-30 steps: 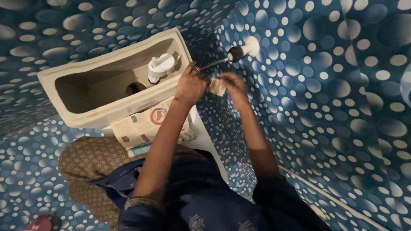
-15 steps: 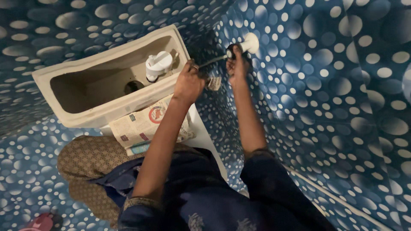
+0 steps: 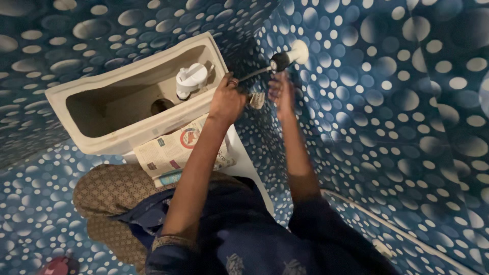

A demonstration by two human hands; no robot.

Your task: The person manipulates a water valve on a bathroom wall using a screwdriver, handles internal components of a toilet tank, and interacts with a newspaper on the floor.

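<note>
Head camera looked down on a person crouched beside an uncovered toilet cistern (image 3: 127, 107) in a corner lined with blue tiles dotted white. The left hand (image 3: 227, 100) sat at the cistern's right-hand end, its grip closed around the near end of a thin braided supply hose (image 3: 253, 74) where that hose met the tank; a ring showed on one finger. The right hand (image 3: 280, 91) was raised just below the black valve knob (image 3: 279, 61) on the wall, fingers loosely curled; motion blur made it impossible to tell whether that grip was closed on anything. A small pale fitting (image 3: 257, 99) hung between the two hands, close to both, though which hand touched it could not be made out.

The hose ran upward and rightward from the cistern to the black knob, which sat against a white round wall flange (image 3: 299, 51). Inside the open tank a white flush valve (image 3: 191, 79) stood upright near the right end, beside a dark hole in the tank floor. A folded newspaper (image 3: 175, 150) lay under the cistern's front edge, on the white toilet bowl. The person wore dark blue sleeves and patterned tan trousers (image 3: 109, 191).
</note>
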